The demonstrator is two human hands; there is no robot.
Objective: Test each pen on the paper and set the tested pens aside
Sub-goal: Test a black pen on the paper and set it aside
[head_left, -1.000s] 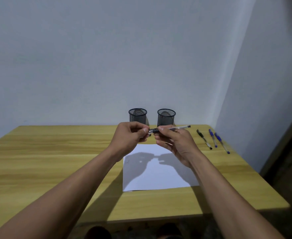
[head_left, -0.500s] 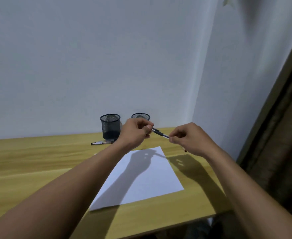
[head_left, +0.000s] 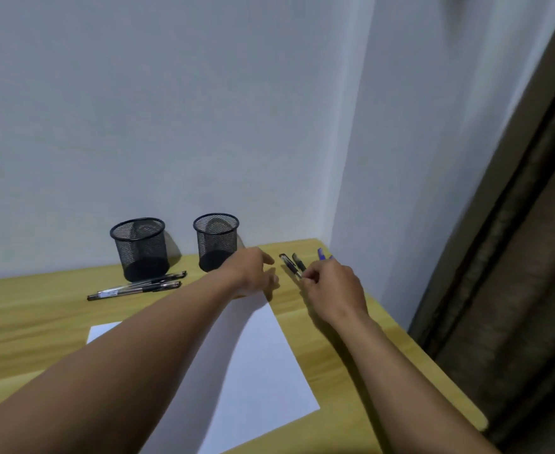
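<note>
Setting: a wooden desk [head_left: 341, 352] in a corner of pale walls, two black mesh cups [head_left: 138, 249] at the back
Paper: a white sheet [head_left: 263, 365] lies flat under both forearms
Left hand [head_left: 253, 273]: reaching forward, fingers loosely spread, holding nothing
Right hand [head_left: 333, 290]: curled, fingertips at the tip of a black pen [head_left: 289, 264] on the desk; grip unclear
Other pens: a black pen and blue pens [head_left: 320, 253] beside it, two pens [head_left: 135, 288] near the left cup
Labels: a white sticker on one pen, unreadable
</note>
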